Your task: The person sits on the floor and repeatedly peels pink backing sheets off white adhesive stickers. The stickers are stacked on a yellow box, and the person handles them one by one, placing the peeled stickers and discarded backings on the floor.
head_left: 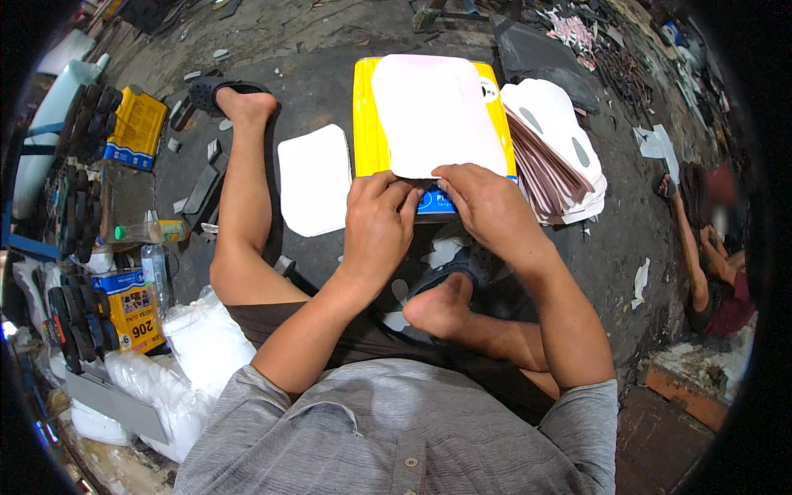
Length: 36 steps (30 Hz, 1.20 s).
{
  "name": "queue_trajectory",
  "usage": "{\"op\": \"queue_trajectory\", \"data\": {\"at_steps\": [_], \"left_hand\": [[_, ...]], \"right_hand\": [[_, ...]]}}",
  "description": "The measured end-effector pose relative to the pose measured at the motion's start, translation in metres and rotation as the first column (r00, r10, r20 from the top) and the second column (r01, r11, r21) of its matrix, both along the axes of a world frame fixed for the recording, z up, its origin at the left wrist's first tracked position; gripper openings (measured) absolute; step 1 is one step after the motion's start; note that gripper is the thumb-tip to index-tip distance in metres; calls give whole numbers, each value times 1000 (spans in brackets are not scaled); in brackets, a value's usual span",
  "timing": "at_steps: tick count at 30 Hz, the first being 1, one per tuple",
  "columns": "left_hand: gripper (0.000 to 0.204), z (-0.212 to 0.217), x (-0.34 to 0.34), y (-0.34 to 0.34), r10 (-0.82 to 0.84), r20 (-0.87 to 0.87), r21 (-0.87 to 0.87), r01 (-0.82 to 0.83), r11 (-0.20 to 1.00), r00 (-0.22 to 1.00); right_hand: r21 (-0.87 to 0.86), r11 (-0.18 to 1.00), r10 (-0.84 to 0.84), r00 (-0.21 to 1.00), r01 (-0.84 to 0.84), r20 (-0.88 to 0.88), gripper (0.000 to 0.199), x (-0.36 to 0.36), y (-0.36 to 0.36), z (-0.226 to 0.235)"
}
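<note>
A pale, pinkish-white cut sheet (pixel 437 111) with rounded corners lies over a yellow and blue tin (pixel 369 124) in front of me. My left hand (pixel 378 216) has its fingers closed on the sheet's near edge, thumb against fingertips. Just to the right, my right hand (pixel 488 206) pinches the same edge between thumb and fingers. The fingertips hide part of that edge. On the floor left of the tin is a flat stack of white sheets (pixel 313 181). To its right leans a fanned stack of white sheets (pixel 569 148) with brownish-pink undersides and grey oval patches.
Sandals and soles on a rack (pixel 78 206), a yellow tin (pixel 136 128), bottles and white plastic bags (pixel 206 338) crowd the left. A black sheet (pixel 544 62) and scraps lie at the far right. Another person (pixel 726 264) sits at the right edge.
</note>
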<state>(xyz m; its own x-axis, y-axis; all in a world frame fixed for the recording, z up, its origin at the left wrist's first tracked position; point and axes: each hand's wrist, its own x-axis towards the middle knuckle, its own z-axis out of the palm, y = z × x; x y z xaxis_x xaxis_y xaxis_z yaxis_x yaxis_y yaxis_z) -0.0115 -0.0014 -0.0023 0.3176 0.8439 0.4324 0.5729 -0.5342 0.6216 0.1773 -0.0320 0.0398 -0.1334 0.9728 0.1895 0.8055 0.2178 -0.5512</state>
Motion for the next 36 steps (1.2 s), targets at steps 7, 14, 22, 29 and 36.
{"op": "queue_trajectory", "data": {"at_steps": [7,14,22,29,36], "left_hand": [[20,5,-10,-22,-10,-124,26,13,1000,992],[23,2,-15,-26,-42,-167,27,47,999,985],[23,18,-22,-22,-125,-224,-49,117,992,966],[47,30,-41,15,-311,-136,-100,299,949,941],[48,22,-37,37,-222,-514,8,264,965,829]], "right_hand": [[17,999,41,997,-42,65,18,-3,-1,-4],[15,999,32,994,-34,104,16,-5,1,-3],[-5,999,43,991,-43,128,23,-12,-7,0],[46,994,84,971,-97,223,35,-15,-14,-3],[46,992,101,957,-117,273,32,-19,-14,-4]]}}
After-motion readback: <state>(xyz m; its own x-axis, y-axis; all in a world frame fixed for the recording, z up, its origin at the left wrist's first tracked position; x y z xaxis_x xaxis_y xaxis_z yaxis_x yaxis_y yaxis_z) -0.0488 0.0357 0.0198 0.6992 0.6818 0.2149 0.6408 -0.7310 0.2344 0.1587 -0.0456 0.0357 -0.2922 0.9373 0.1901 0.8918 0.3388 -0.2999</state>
